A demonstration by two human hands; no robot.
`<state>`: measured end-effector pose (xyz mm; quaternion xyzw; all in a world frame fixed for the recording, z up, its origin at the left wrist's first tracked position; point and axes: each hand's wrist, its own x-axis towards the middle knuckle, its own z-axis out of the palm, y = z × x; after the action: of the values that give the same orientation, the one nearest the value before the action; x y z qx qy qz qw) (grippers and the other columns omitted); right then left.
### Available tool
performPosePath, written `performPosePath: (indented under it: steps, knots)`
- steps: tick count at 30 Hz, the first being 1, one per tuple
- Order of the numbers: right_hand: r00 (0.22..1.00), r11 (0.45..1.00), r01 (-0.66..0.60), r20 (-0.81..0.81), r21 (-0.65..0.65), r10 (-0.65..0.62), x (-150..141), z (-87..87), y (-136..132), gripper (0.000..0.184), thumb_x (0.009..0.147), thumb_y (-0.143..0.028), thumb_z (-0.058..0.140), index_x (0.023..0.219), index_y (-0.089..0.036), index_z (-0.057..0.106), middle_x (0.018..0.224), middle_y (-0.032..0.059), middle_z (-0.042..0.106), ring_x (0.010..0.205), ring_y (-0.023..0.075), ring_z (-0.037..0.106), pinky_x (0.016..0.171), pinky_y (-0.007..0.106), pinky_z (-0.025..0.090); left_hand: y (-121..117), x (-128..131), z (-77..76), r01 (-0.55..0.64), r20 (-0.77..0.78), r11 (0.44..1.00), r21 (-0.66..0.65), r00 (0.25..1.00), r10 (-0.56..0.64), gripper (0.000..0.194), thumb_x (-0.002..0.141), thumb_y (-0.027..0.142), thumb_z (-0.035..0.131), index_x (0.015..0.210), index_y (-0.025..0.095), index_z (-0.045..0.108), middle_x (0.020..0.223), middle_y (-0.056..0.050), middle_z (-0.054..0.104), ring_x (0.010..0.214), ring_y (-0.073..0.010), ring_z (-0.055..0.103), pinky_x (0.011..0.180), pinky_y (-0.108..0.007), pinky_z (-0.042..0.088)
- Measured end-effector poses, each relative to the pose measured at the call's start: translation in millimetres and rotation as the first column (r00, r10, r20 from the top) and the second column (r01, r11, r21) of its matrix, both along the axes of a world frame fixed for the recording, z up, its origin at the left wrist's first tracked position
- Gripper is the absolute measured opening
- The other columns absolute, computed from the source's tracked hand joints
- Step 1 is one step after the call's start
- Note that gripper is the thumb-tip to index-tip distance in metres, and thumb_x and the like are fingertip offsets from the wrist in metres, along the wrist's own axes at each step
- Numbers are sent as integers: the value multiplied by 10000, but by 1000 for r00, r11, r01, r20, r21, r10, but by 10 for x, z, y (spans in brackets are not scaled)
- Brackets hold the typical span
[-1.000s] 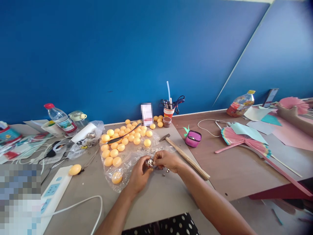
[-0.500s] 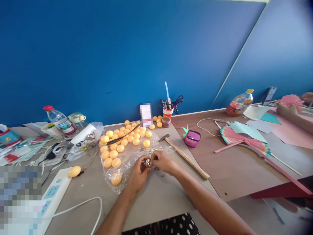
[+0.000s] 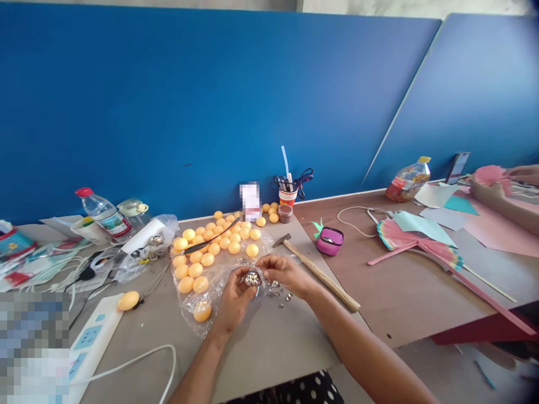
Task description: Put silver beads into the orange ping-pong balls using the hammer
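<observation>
A small ball covered in shiny silvery pieces (image 3: 252, 278) is held in the fingers of my left hand (image 3: 231, 306), low over the table. My right hand (image 3: 290, 276) is beside it on the right, thumb and forefinger drawn together close to the ball; whatever they pinch is too small to make out. Below the right fingers, several small metal pieces (image 3: 275, 290) lie loose on the table. Behind and left of my hands spreads a clear plastic bag (image 3: 219, 272) with many yellow-orange balls (image 3: 234, 247) on or in it.
A wooden-handled hammer (image 3: 324, 276) lies right of my hands, with a purple pouch (image 3: 330, 241) beyond. A cup of pens (image 3: 288, 196) stands by the blue partition. Left are a power strip (image 3: 90, 336) and bottle (image 3: 105, 213). Another person's hand (image 3: 484, 191) holds pink paper at far right.
My right fingers have drawn slightly off the silvery ball, showing more of it and of the loose metal pieces. My left hand keeps its hold. The camera view has tilted up slightly.
</observation>
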<state>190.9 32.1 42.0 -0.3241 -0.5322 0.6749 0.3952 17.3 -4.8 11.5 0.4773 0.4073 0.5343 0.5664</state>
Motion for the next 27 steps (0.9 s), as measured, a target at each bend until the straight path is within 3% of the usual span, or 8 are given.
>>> performPosePath:
  steps: [6,10,13,15,19,22,27]
  knots:
    - [978,941,-57,207,332,-13,-13,30,-29,134,757,-287,674,826,-187,728,843,40,599,804,160,552,736,288,446,-14,-2,34,-4,19,999,-40,1000,4,437,671,302,759,1036,219,533,1022,-33,637,896,-181,623,743,-300,491]
    - [988,927,13,139,374,-70,-4,36,-37,187,817,-320,611,895,-198,730,877,48,591,802,159,560,718,284,466,-18,-6,30,37,95,999,-32,995,-34,416,702,306,741,1049,225,527,1040,-33,637,913,-185,627,820,-352,497]
    - [975,909,-34,212,414,-60,-16,40,-47,161,817,-289,606,837,-199,737,859,50,593,825,171,570,743,294,471,-18,-11,18,35,102,998,-48,994,-30,411,716,297,734,1063,226,527,1054,-36,634,958,-192,623,882,-381,492]
    - [972,915,-53,230,401,-45,-22,40,-45,165,815,-296,603,814,-193,731,858,50,602,811,171,577,738,296,471,-20,-11,17,22,90,998,-65,996,-16,415,713,299,738,1067,225,532,1064,-38,633,987,-198,617,911,-401,490]
    - [984,945,49,146,324,-102,-12,12,-14,245,794,-361,618,941,-175,680,867,46,613,778,165,559,699,289,449,-28,-16,28,15,160,999,-48,987,-7,487,726,324,735,1152,239,515,1132,-56,621,1047,-220,601,948,-453,484]
    - [979,951,80,154,298,-131,-14,-22,0,304,768,-341,636,1019,-170,635,763,9,560,690,138,502,640,268,411,-34,-41,28,56,179,995,-87,983,-39,466,761,328,713,1188,248,544,1150,-50,625,1013,-205,616,960,-431,478]
    - [961,915,128,181,384,-211,-36,-41,5,261,762,-252,604,1007,-166,627,724,-9,511,663,126,463,630,260,392,-30,-81,51,109,334,989,-104,940,-69,407,758,326,726,1135,231,605,1050,-43,674,924,-187,655,950,-404,480]
